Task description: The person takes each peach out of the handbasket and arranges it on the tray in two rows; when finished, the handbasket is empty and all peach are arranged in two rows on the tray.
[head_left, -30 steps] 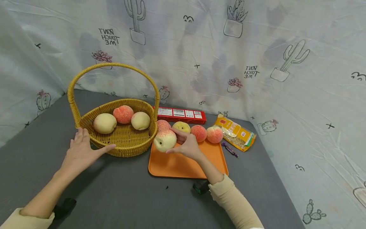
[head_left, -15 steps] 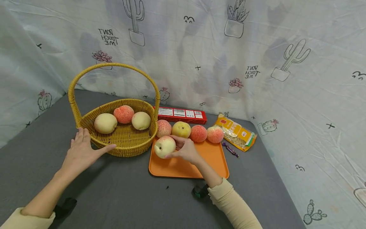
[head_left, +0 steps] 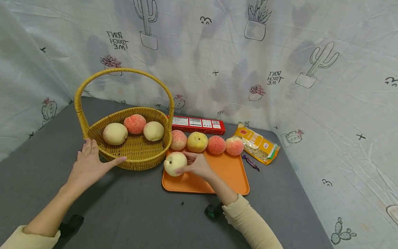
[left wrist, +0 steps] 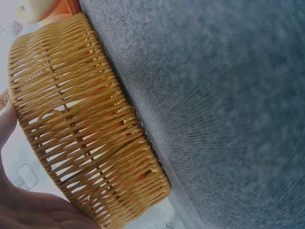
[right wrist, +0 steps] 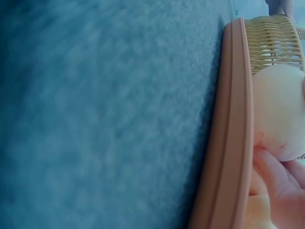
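Fingers (head_left: 191,156), right hand (head_left: 200,166): pinching a pale peach (head_left: 174,163), parted from the thumb about as wide as the fruit.
Pale peach: at the left edge of the orange tray (head_left: 224,173); whether its underside touches is unclear.
Fingers, left hand (head_left: 88,168): straight, thumb spread well away, against the left and near sides of the wicker basket (head_left: 136,165).
Basket: on the table (head_left: 140,211), just beside the tray's far left corner; a red peach (head_left: 135,124) and two light peaches (head_left: 115,134) inside.
In the way: the basket's right wall, between the pale peach and the basket's floor; its handle arches overhead.
Tray's far edge: row of speckled peach (head_left: 178,139), yellow peach (head_left: 197,141), dark pink peach (head_left: 216,145) and blush peach (head_left: 234,146).
Behind the row: red box (head_left: 199,126).
Tray's right edge: purple candy (head_left: 250,163) just beside it.
Table's far right corner: yellow packet (head_left: 258,143) nearby.
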Action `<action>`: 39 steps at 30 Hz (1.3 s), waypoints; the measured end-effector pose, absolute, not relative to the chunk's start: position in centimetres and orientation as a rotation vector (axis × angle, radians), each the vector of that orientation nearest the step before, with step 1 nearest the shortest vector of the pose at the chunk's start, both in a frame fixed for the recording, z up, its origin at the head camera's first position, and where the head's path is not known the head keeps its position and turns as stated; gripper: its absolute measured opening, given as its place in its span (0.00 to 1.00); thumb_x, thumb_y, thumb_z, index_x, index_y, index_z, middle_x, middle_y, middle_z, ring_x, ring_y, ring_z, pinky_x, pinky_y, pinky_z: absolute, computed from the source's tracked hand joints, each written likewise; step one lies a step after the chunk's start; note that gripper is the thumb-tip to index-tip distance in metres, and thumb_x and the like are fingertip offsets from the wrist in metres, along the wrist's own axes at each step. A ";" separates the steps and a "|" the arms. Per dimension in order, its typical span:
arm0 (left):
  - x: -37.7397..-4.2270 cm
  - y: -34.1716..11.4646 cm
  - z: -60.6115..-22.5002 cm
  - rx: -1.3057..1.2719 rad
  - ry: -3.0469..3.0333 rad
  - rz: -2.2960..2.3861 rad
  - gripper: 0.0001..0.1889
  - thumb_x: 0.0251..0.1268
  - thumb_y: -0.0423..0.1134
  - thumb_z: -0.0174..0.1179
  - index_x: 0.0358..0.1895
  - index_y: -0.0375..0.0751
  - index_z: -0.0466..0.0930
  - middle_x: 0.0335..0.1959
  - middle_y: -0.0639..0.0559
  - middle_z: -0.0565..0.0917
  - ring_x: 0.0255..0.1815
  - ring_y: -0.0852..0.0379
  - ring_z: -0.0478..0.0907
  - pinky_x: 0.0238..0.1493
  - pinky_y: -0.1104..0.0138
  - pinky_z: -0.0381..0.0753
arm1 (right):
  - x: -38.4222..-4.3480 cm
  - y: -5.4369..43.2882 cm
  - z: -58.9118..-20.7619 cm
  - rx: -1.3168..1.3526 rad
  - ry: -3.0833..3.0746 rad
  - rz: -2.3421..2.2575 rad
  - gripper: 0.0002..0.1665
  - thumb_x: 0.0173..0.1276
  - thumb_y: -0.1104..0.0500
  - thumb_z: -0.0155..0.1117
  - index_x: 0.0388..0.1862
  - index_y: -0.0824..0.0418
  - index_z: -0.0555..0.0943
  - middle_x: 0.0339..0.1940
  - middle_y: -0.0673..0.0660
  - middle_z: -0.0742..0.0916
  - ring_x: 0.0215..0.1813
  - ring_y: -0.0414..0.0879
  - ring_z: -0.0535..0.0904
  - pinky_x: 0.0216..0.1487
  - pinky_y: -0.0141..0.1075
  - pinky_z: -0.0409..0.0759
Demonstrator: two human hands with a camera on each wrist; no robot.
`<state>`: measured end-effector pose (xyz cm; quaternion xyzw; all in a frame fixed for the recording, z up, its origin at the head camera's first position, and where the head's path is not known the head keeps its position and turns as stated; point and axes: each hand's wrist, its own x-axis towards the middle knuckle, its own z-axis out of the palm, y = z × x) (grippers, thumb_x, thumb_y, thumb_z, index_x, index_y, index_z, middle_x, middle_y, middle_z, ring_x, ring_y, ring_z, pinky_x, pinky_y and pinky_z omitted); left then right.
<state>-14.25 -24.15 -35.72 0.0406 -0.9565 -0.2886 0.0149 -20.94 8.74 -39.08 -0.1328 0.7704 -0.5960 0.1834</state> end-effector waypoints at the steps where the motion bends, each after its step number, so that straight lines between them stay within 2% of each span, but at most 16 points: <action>1: -14.2 -24.1 -35.7 0.127 -2.975 -0.898 0.66 0.60 0.71 0.55 0.69 0.11 0.30 0.68 0.14 0.31 0.72 0.23 0.31 0.68 0.34 0.35 | -20.9 8.7 -39.1 -0.365 2.181 -1.669 0.34 0.51 0.66 0.78 0.60 0.63 0.80 0.48 0.57 0.88 0.51 0.44 0.83 0.54 0.35 0.79; 7: -14.2 -24.2 -35.8 0.130 -2.969 -0.906 0.66 0.60 0.71 0.55 0.69 0.12 0.30 0.68 0.14 0.31 0.72 0.23 0.30 0.69 0.35 0.35 | -21.0 8.2 -38.6 -0.362 2.319 -1.513 0.31 0.53 0.58 0.78 0.58 0.60 0.82 0.43 0.54 0.89 0.46 0.41 0.82 0.48 0.32 0.78; 10: -14.2 -24.2 -35.8 0.132 -2.971 -0.908 0.66 0.60 0.71 0.55 0.69 0.12 0.30 0.68 0.15 0.30 0.72 0.23 0.30 0.69 0.35 0.34 | -21.2 8.0 -38.4 -0.405 2.387 -1.425 0.32 0.55 0.55 0.77 0.60 0.60 0.81 0.44 0.53 0.88 0.46 0.42 0.80 0.47 0.33 0.77; 18: -14.2 -24.2 -35.8 0.128 -2.974 -0.918 0.66 0.60 0.71 0.55 0.69 0.12 0.29 0.69 0.15 0.30 0.72 0.24 0.29 0.69 0.35 0.34 | -21.7 7.8 -38.0 -0.590 2.454 -1.378 0.41 0.56 0.57 0.77 0.68 0.60 0.74 0.57 0.56 0.84 0.61 0.47 0.77 0.63 0.40 0.75; 22: -14.3 -24.2 -35.8 0.137 -2.974 -0.919 0.66 0.60 0.71 0.55 0.69 0.12 0.29 0.69 0.15 0.29 0.72 0.23 0.30 0.69 0.35 0.34 | -21.9 7.9 -37.7 -0.684 2.472 -1.329 0.41 0.55 0.57 0.77 0.68 0.62 0.74 0.60 0.56 0.83 0.62 0.48 0.77 0.63 0.40 0.74; 28: -14.3 -24.2 -35.8 0.128 -2.971 -0.916 0.66 0.60 0.71 0.55 0.69 0.12 0.30 0.69 0.15 0.30 0.72 0.23 0.30 0.69 0.35 0.34 | -22.3 8.2 -36.6 -0.586 2.426 -1.394 0.45 0.56 0.59 0.76 0.71 0.66 0.68 0.70 0.59 0.74 0.70 0.51 0.69 0.68 0.41 0.69; 39: -14.3 -24.2 -35.8 0.125 -2.973 -0.917 0.66 0.60 0.71 0.55 0.69 0.12 0.30 0.68 0.15 0.30 0.72 0.24 0.30 0.69 0.35 0.34 | -23.5 7.1 -34.1 -0.660 2.413 -1.400 0.50 0.58 0.58 0.76 0.76 0.60 0.62 0.74 0.54 0.68 0.74 0.48 0.63 0.71 0.42 0.65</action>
